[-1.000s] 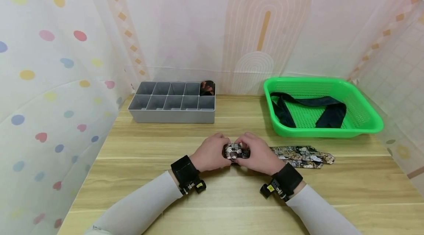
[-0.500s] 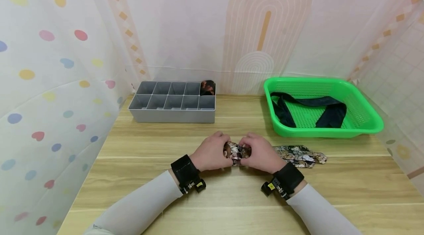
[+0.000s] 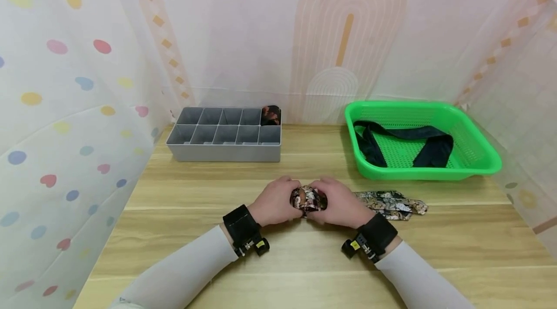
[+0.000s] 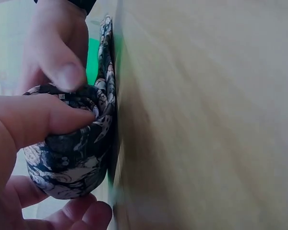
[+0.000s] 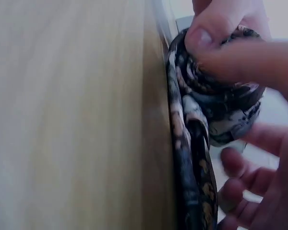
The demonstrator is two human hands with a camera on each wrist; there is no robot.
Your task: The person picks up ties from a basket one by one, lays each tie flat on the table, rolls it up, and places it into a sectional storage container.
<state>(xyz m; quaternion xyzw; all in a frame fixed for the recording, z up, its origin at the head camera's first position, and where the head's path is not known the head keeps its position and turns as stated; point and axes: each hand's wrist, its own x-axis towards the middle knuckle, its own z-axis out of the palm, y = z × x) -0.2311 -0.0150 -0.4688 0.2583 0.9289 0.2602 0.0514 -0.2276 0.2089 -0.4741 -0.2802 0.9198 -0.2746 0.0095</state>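
Ten-slot grey organizer [image 3: 224,154] at back left; dark rolled bundle [image 3: 271,114] in back row, rightmost slot. Next, left hand [image 3: 275,203]: fingers curled round left side of roll of patterned tie [image 3: 310,198], thumb pressed to coiled end. Roll at middle of surface [image 3: 296,270], nearer than organizer and right of it, held between both hands. Then right hand [image 3: 343,205]: thumb and fingers gripping right side of same roll, lower fingers apparently off it in right wrist view. Flat tail [image 3: 385,200] of tie out past right hand, lying along surface. Far right, green basket [image 3: 428,173], long dark strip [image 3: 406,133] inside.

Handling, judging by look: likely light, soft, floppy, maybe slightly slick, not fragile; coil liable to loosen or slip sideways if slackened. Best hold: both sides of roll, thumbs on coiled end, fingers round outside. Flat tail a poor grip.
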